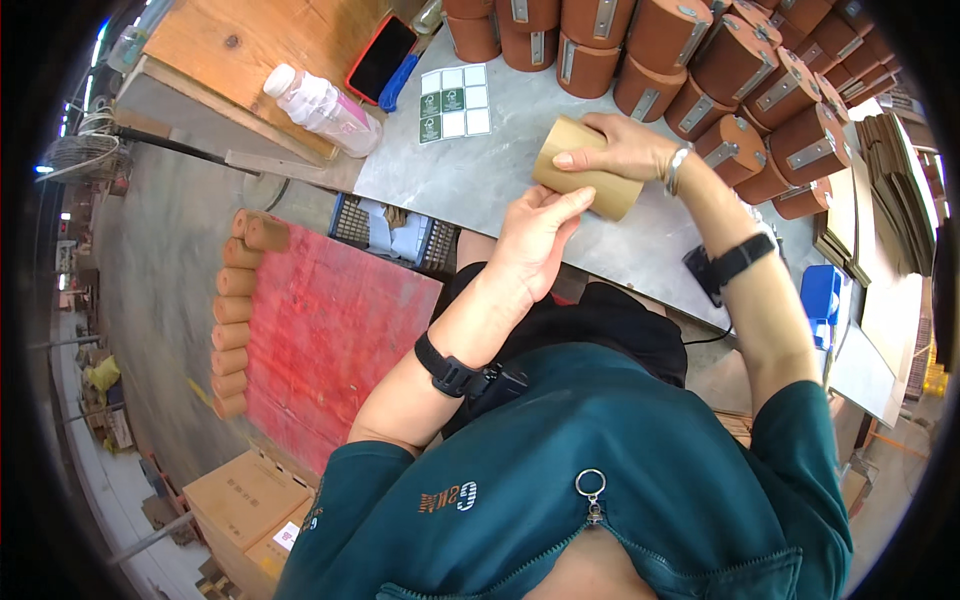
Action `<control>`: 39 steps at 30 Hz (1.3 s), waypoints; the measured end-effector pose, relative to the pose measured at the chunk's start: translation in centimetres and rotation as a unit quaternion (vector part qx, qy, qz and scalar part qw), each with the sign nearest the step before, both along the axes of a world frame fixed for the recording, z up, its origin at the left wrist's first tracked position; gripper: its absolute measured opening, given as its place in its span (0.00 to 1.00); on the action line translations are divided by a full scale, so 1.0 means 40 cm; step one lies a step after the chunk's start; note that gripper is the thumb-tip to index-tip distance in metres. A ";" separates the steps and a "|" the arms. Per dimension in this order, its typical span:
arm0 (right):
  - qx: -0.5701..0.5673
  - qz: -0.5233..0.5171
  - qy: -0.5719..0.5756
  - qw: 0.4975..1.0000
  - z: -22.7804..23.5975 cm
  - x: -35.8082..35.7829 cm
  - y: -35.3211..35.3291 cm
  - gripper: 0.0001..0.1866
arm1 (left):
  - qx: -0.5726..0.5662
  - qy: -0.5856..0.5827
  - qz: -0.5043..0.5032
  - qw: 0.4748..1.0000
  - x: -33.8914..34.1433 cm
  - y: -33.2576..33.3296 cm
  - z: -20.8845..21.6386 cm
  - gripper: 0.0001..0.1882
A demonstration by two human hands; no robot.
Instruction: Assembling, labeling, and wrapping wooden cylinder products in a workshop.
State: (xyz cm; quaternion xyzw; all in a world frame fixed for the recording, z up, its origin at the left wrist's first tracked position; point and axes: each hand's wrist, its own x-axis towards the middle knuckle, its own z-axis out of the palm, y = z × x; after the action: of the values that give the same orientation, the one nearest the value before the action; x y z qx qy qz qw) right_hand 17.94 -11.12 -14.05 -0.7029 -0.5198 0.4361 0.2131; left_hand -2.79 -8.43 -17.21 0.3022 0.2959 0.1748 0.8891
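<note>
A tan cardboard tube [578, 172] lies on its side on the grey worktable [480, 175]. My right hand [622, 147] grips it from above, fingers wrapped over its top. My left hand [538, 238] comes up from below, its fingertips pressed against the tube's near side. Both wrists carry black bands. A sheet of small green and white stickers [455, 103] lies on the table just left of the tube.
Many brown cylinders with metal plates [740, 75] are stacked along the table's back and right. A clear plastic bottle [322, 108], a red-cased phone [381, 57] and a wooden board [250, 50] sit at left. Below are a red pallet [330, 335] lined with brown tubes and cardboard boxes [250, 505].
</note>
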 end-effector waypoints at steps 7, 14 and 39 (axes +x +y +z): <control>0.194 -0.184 0.171 0.948 -0.065 -0.131 -0.214 0.37 | 0.052 -0.037 -0.103 0.993 -0.030 -0.040 0.032 0.31; 0.309 -0.238 0.044 0.920 -0.034 -0.186 -0.327 0.36 | 0.226 -0.067 -0.151 0.960 0.015 -0.059 0.054 0.36; 0.332 -0.296 -0.153 0.882 -0.088 -0.202 -0.353 0.41 | 0.603 0.036 -0.086 0.792 0.034 -0.079 -0.033 0.45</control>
State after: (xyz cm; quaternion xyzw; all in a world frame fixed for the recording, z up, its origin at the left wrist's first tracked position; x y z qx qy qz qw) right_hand 9.85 -25.25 -17.56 -0.7706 -0.4277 0.0414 0.4708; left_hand -1.45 -11.60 -18.55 0.8077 0.1351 0.2294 0.5260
